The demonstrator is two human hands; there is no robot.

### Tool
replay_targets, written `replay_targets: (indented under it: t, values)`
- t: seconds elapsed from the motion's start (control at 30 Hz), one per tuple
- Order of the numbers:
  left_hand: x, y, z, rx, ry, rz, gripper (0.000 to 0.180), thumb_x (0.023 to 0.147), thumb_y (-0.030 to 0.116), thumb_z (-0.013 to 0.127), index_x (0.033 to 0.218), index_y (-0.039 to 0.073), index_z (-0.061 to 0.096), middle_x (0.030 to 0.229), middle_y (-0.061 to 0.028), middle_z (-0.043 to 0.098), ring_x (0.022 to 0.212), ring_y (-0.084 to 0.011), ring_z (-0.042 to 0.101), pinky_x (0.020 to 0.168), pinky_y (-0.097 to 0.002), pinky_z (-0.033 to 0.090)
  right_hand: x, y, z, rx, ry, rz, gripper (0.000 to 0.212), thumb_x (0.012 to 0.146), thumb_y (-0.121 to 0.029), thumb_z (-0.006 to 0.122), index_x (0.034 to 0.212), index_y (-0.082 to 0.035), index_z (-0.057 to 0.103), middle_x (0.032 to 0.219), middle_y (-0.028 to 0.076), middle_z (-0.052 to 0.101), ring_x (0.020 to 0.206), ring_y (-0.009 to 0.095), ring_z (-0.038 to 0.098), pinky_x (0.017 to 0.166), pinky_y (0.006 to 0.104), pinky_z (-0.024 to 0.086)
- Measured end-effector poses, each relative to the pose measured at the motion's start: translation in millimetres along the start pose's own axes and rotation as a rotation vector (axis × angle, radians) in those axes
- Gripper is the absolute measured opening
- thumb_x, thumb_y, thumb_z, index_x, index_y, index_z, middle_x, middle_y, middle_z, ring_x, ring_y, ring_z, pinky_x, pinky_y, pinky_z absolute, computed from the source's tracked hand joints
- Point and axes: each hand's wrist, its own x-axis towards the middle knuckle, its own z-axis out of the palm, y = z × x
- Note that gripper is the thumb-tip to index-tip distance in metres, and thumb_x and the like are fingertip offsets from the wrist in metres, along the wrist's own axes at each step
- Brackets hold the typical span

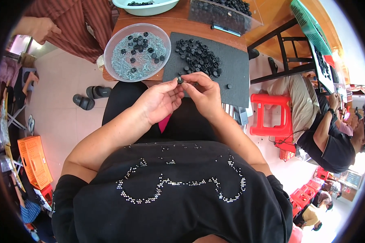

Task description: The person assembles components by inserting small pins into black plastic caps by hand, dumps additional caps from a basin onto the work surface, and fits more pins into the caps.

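In front of my lap, my left hand [160, 99] and my right hand [206, 95] meet at the fingertips. Between them they pinch a small black plastic cap [180, 80] with a tiny light spot on its top. The left hand's other fingers curl loosely below it. Just beyond, a heap of black plastic caps [198, 56] lies on a dark grey mat [235, 60], and one cap [229, 86] sits apart near its right side. Left of the mat, a round clear bowl [109, 60] contains many thin silvery metal pieces [121, 69] with several black caps among them.
A clear bin [215, 20] of black parts and a pale blue basin [158, 9] stand at the table's back, with a pen [227, 30] by the bin. Someone in striped trousers [77, 24] stands at left. A red stool [271, 115] and a seated person [328, 133] are at right.
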Motion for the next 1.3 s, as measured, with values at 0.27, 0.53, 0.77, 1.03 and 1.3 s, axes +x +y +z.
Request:
replay_targets:
  t: [0.27,0.53,0.77,1.03,1.3]
  values:
    - [4,-6,-6,0.089,-0.010,-0.021,0.022,0.092,0.030,0.053,0.098,0.009,0.058,0.090,-0.0011,0.059,0.083,-0.0131,0.054,0.073,-0.0255,0.044,-3,6,3,0.041,0.003,0.033,0.017,0.081,0.004,0.062,0.098,0.000,0.063,0.098,0.005,0.058,0.083,0.010,0.055,0.073,0.0222,0.045]
    - [16,-14,-16,0.116,0.030,-0.090,0.026,0.094,0.030,0.049,0.101,0.006,0.057,0.086,-0.0009,0.058,0.078,-0.0109,0.055,0.068,-0.0231,0.046,2,10,-9,0.383,0.042,0.258,0.007,0.084,0.002,0.059,0.091,0.001,0.061,0.088,0.006,0.065,0.082,0.009,0.059,0.072,0.0233,0.048]
    - [46,-5,-4,0.004,0.082,0.012,0.034,0.096,0.025,0.045,0.110,-0.005,0.051,0.104,-0.0106,0.055,0.092,-0.0186,0.056,0.082,-0.0266,0.049,8,22,-17,0.245,0.173,0.178,0.007,0.082,0.001,0.059,0.089,0.001,0.063,0.083,0.003,0.063,0.073,0.009,0.058,0.067,0.0224,0.048]
    - [35,10,12,0.048,0.022,0.044,0.051,0.095,0.034,0.042,0.126,-0.008,0.039,0.122,-0.0174,0.047,0.111,-0.0244,0.049,0.098,-0.0343,0.039,13,11,-26,-0.305,0.093,-0.143,0.014,0.074,0.000,0.063,0.088,-0.002,0.067,0.078,0.008,0.062,0.070,0.018,0.058,0.061,0.0278,0.046]
    - [32,4,10,0.084,-0.009,0.048,0.049,0.096,0.034,0.040,0.123,-0.006,0.044,0.118,-0.0135,0.049,0.111,-0.0202,0.047,0.097,-0.0332,0.037,7,14,-8,-0.570,0.071,-0.422,0.019,0.064,0.001,0.071,0.082,-0.002,0.064,0.080,0.009,0.065,0.072,0.025,0.059,0.067,0.0332,0.046]
